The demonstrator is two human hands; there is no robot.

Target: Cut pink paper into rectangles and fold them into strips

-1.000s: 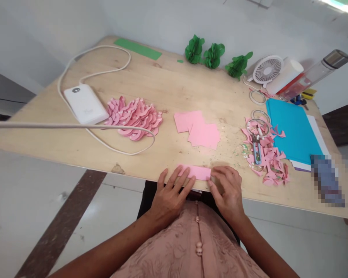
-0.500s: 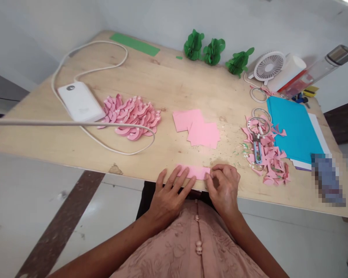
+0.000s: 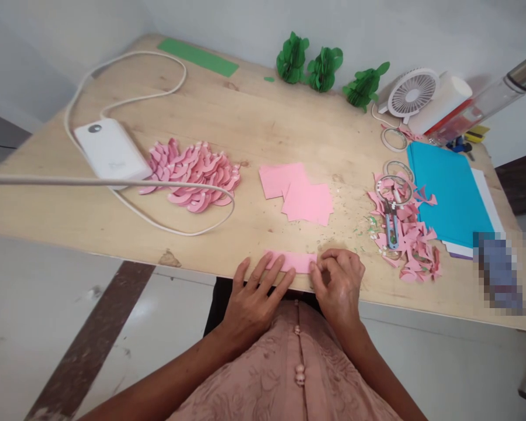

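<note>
A narrow pink paper strip (image 3: 298,262), which looks folded, lies along the table's front edge. My left hand (image 3: 255,298) rests over its left part with the fingers spread flat on it. At the strip's right end, my right hand (image 3: 339,280) pinches the paper between thumb and curled fingers. Just beyond the hands lie several overlapping square pink paper sheets (image 3: 307,202). A heap of curved pink paper cutouts (image 3: 197,175) sits to the left of them.
A white power bank (image 3: 111,151) with a looping cable lies at left. Blue-handled snips (image 3: 391,228) rest on pink scraps (image 3: 416,251) at right, beside blue sheets (image 3: 449,196). Along the back stand green paper shapes (image 3: 325,69), a small fan (image 3: 412,93) and a bottle (image 3: 499,102).
The camera view has shifted slightly. Both hands stay almost where they were on the pink paper strip, and nothing else has visibly moved.
</note>
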